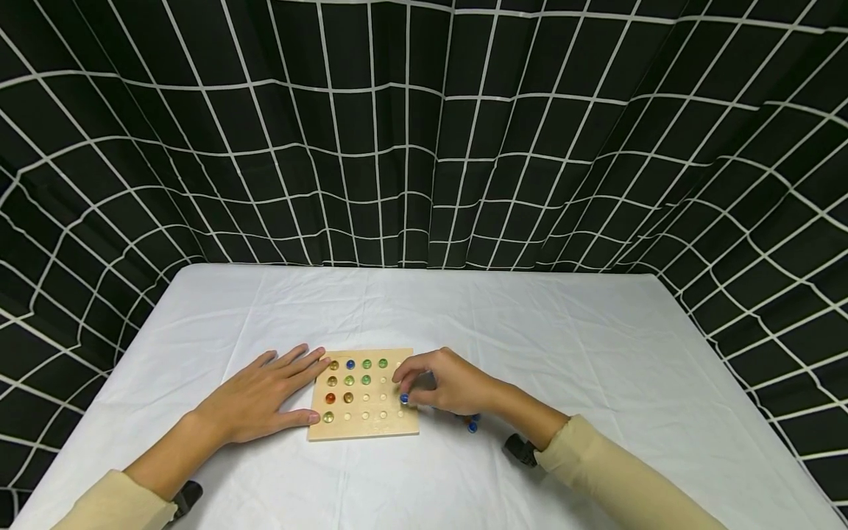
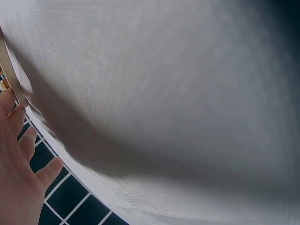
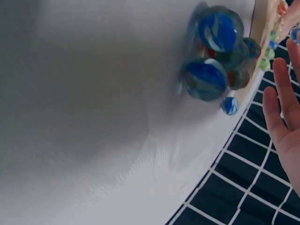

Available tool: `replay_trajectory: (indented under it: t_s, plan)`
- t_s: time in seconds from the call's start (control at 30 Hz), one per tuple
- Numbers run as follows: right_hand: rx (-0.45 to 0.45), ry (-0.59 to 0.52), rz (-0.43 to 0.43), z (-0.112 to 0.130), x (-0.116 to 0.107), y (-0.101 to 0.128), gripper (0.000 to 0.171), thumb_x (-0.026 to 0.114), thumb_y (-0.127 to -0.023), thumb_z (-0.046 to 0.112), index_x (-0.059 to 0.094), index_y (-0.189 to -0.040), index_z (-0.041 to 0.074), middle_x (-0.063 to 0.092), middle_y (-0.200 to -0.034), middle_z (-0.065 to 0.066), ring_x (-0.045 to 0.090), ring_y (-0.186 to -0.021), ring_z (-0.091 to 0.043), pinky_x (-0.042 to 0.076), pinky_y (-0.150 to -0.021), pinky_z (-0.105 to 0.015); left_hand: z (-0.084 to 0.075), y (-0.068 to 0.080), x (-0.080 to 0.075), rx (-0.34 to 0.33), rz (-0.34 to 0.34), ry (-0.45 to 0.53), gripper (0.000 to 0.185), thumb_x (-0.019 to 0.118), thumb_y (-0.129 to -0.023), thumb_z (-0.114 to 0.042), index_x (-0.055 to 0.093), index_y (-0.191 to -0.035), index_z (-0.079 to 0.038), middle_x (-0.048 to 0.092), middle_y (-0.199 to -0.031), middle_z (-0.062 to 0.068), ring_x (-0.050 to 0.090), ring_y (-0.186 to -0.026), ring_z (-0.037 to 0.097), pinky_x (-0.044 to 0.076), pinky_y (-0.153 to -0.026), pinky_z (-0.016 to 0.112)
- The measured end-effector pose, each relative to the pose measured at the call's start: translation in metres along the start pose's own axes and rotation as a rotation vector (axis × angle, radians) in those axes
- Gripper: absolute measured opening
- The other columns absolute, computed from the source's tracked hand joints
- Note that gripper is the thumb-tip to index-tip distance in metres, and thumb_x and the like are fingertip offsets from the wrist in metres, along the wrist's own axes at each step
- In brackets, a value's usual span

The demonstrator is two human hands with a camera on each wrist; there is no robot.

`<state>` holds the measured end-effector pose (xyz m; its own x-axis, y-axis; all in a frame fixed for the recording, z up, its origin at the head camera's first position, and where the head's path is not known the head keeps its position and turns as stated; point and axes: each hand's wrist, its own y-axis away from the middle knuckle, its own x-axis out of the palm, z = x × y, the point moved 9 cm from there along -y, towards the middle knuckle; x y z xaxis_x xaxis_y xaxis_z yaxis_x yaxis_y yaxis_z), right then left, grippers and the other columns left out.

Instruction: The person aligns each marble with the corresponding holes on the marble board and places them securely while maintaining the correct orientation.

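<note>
A flat wooden board (image 1: 364, 429) with rows of round hollows lies on the table. Amber, green, red and blue marbles (image 1: 350, 364) sit in hollows toward its left and far side. My left hand (image 1: 261, 397) lies spread at the board's left edge, fingertips and thumb touching it. Over the right side of the board, my right hand (image 1: 450, 386) pinches a blue marble (image 1: 404, 398) between thumb and fingers. That marble (image 3: 295, 33) also shows at the edge of the right wrist view. Whether it touches a hollow, I cannot tell.
Several loose marbles (image 3: 206, 79), mostly blue, lie on the white tablecloth (image 1: 530, 331) to the right of the board. In the head view my right hand and wrist partly hide them. A black curtain (image 1: 424, 147) with white grid lines hangs behind the table.
</note>
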<state>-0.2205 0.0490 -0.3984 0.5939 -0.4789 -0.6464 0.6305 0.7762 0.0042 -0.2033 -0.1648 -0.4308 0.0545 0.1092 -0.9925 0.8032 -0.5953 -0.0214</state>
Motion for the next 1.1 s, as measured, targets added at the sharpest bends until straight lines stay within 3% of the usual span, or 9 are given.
replay_trajectory:
  t_s: [0.27, 0.63, 0.93, 1.1]
  plan:
    - [0.042, 0.034, 0.042, -0.002, 0.011, -0.001, 0.026, 0.074, -0.087, -0.002, 0.071, -0.111, 0.007, 0.072, -0.093, 0.006, 0.065, -0.089, -0.001, 0.056, -0.079, -0.025, -0.001, 0.000, -0.001, 0.002, -0.004, 0.004, 0.083, 0.045, -0.093, -0.072, 0.035, -0.157, -0.021, 0.033, -0.160, -0.001, 0.033, -0.146, 0.028, 0.031, -0.112, 0.060]
    - [0.039, 0.148, 0.045, -0.002, 0.016, -0.002, 0.027, 0.077, -0.085, 0.003, 0.073, -0.111, 0.012, 0.070, -0.092, 0.012, 0.061, -0.091, -0.007, 0.048, -0.075, -0.023, 0.000, 0.000, -0.002, -0.004, -0.001, 0.015, 0.083, 0.044, -0.092, -0.073, 0.034, -0.157, -0.021, 0.033, -0.160, -0.002, 0.032, -0.146, 0.028, 0.030, -0.112, 0.060]
    - [0.027, 0.192, 0.039, -0.002, 0.017, -0.002, 0.028, 0.079, -0.084, 0.006, 0.073, -0.111, 0.015, 0.069, -0.090, 0.017, 0.058, -0.094, -0.002, 0.044, -0.086, -0.025, 0.001, 0.000, -0.002, 0.000, -0.002, 0.015, 0.083, 0.044, -0.093, -0.073, 0.034, -0.157, -0.021, 0.033, -0.160, -0.001, 0.032, -0.146, 0.028, 0.030, -0.112, 0.060]
    - [0.011, 0.124, 0.032, -0.002, 0.009, 0.000, 0.029, 0.077, -0.086, 0.004, 0.071, -0.113, 0.010, 0.072, -0.096, 0.009, 0.063, -0.096, -0.007, 0.051, -0.085, -0.028, 0.000, 0.000, -0.002, 0.001, -0.004, 0.022, 0.083, 0.045, -0.093, -0.072, 0.034, -0.157, -0.021, 0.033, -0.160, -0.001, 0.032, -0.146, 0.028, 0.030, -0.112, 0.061]
